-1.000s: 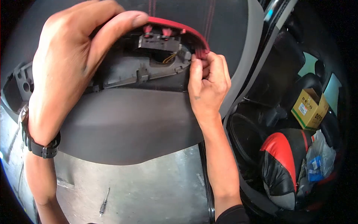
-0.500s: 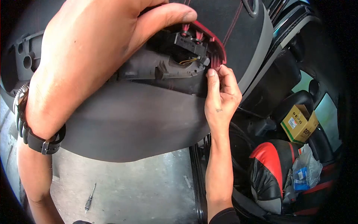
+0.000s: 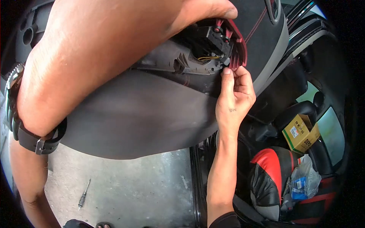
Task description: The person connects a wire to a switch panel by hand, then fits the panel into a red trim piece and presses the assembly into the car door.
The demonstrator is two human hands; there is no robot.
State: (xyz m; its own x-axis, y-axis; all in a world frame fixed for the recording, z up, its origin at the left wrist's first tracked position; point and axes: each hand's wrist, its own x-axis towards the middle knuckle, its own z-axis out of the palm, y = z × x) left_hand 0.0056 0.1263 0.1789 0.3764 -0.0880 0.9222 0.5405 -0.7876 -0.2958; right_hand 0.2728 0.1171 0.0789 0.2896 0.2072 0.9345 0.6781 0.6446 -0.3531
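Note:
A red trim piece with ribbed posts stands tilted at the upper edge of a grey plastic housing on the dark door panel. Between them are a black switch module and yellow wires. My left hand, with a watch on its wrist, reaches across the upper left; its thumb rests at the trim's top edge, and its other fingers are hidden. My right hand pinches the trim's lower end between thumb and fingers.
On the grey floor lies a screwdriver. At the right, inside the car, are a cardboard box, a red and black seat and a plastic bag with a blue item. Feet show at the bottom edge.
Both hands and the red trim appear further right and slightly higher in view. The car interior and floor have shifted a little left. My right hand still pinches the trim's lower end.

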